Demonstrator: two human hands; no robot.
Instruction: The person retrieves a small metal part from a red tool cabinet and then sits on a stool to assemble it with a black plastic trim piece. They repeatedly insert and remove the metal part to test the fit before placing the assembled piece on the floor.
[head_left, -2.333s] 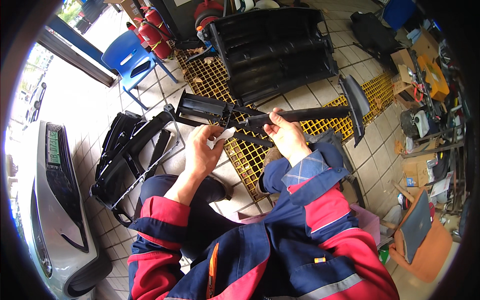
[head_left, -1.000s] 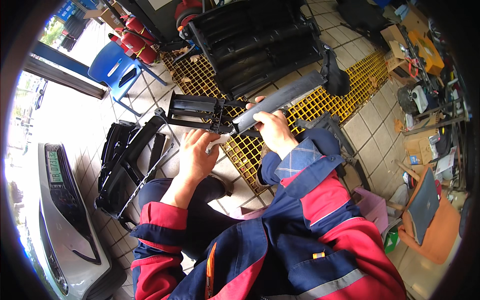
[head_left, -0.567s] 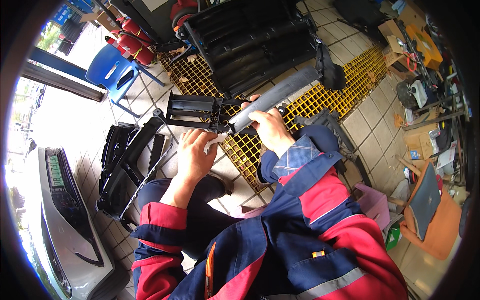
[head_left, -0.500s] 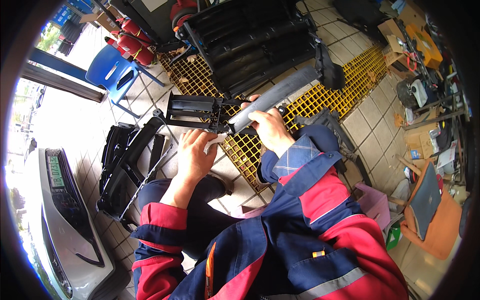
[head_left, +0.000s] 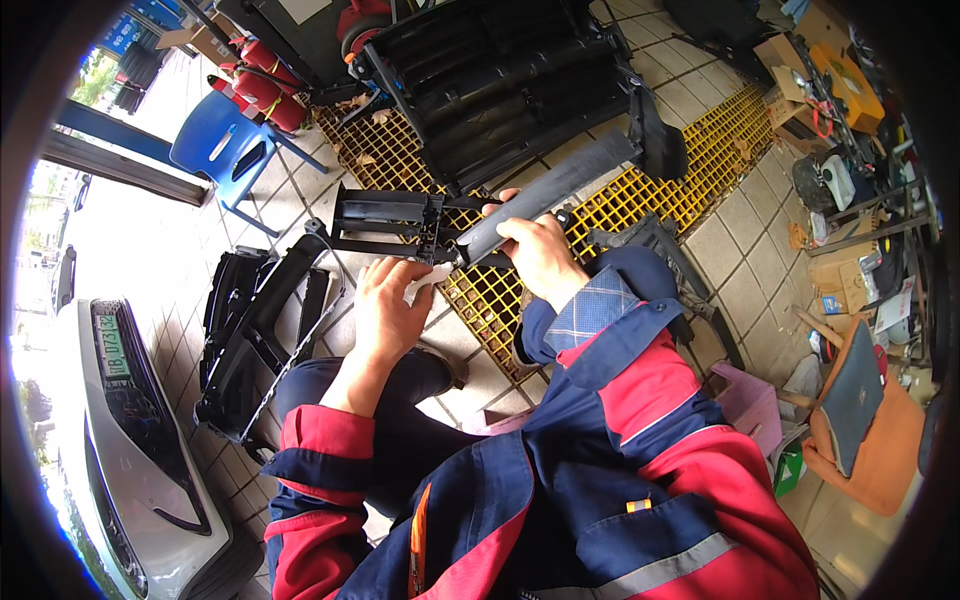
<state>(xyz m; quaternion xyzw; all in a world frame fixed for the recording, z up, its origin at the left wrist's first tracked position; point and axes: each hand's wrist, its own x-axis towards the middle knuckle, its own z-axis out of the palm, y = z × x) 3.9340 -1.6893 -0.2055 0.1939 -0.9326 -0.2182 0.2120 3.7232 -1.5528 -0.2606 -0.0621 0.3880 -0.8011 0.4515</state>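
My right hand (head_left: 545, 255) is closed round the lower end of a long dark grey plastic trim strip (head_left: 565, 182), thumb on top and fingertips showing at its far side. The strip slants up to the right, toward a black part on the floor. My left hand (head_left: 390, 305) pinches a crumpled white wipe (head_left: 431, 279), too small to tell paper from cloth. It is close to the strip's lower end, beside a slatted black plastic frame (head_left: 385, 222). What the left fingertips touch there is partly hidden.
Yellow floor grating (head_left: 495, 325) crosses the tiles, with a large black panel (head_left: 510, 90) lying beyond. A white car (head_left: 140, 440) and black bumper parts (head_left: 265, 330) are at left, near a blue chair (head_left: 225, 145) and fire extinguishers (head_left: 265, 90). Cluttered shelving (head_left: 865, 235) lines the right.
My left hand and the white wipe have shifted very slightly. My right hand still holds the trim strip in nearly the same place.
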